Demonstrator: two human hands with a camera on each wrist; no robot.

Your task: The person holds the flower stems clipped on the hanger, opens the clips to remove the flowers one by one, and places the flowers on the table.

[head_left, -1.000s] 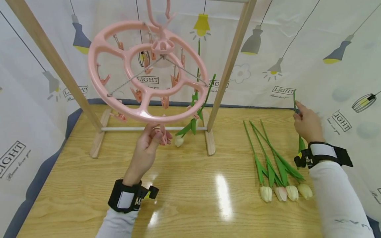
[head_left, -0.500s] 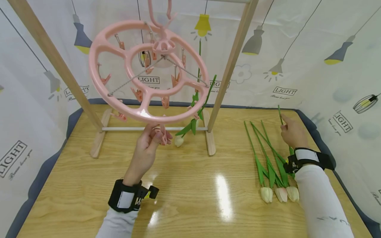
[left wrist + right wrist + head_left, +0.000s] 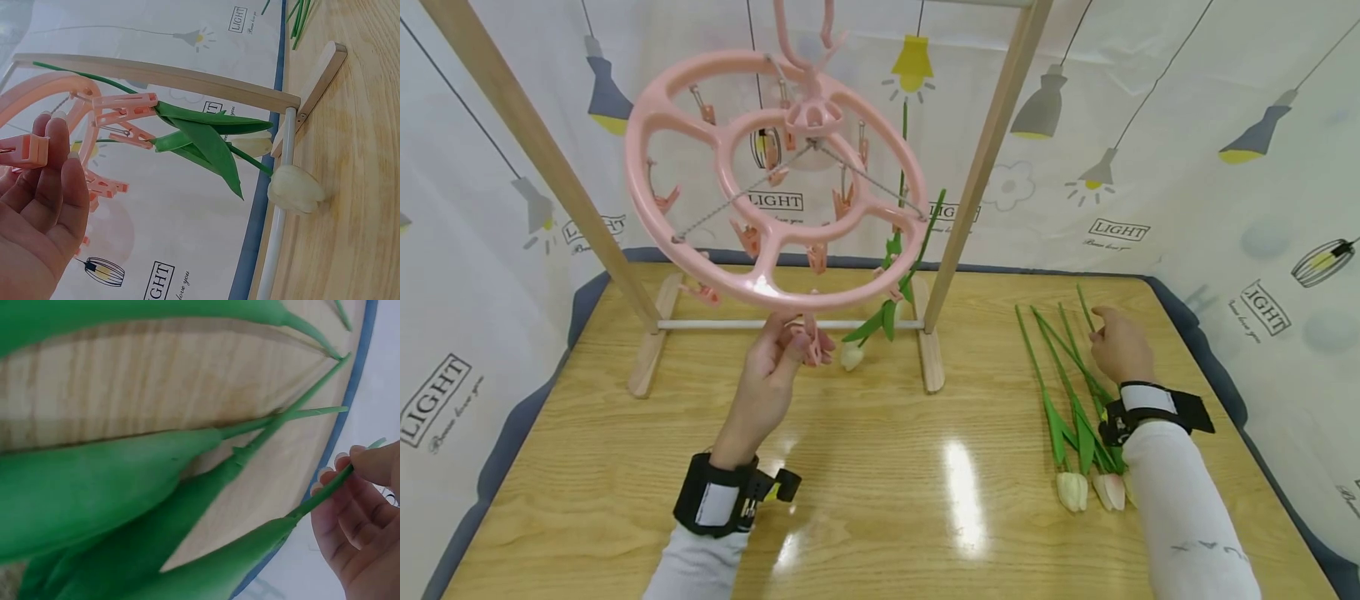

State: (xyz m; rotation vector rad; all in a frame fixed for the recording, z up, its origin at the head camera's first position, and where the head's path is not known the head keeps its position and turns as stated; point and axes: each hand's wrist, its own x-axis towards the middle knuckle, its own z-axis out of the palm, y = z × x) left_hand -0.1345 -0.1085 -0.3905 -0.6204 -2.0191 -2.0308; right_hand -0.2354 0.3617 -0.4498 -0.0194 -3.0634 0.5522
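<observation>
My left hand (image 3: pixel 767 375) pinches a pink clothespin (image 3: pixel 812 342) that hangs from the front rim of a pink round clip hanger (image 3: pixel 767 287). The left wrist view shows this clothespin's end (image 3: pixel 34 151) between thumb and fingers. On the right, my right hand (image 3: pixel 1122 348) pinches the green stem (image 3: pixel 326 489) of an artificial tulip near its end; the flower head is mostly behind my sleeve. Several more tulips (image 3: pixel 1071 492) lie beside it, stems pointing away. Tulips hang head down from other clothespins (image 3: pixel 128 106), with one white bloom (image 3: pixel 295 189) low over the table.
A wooden stand (image 3: pixel 977 175) carries the hanger, its feet (image 3: pixel 931 358) on the wooden table (image 3: pixel 880 467). A white crossbar (image 3: pixel 722 325) joins the feet. Behind rises a lamp-printed backdrop (image 3: pixel 1150 108). Other pink clothespins (image 3: pixel 841 200) dangle around the rings.
My right hand has moved left and closer with the tulip stem, over beside the lying tulips. My left hand stays at the clothespin.
</observation>
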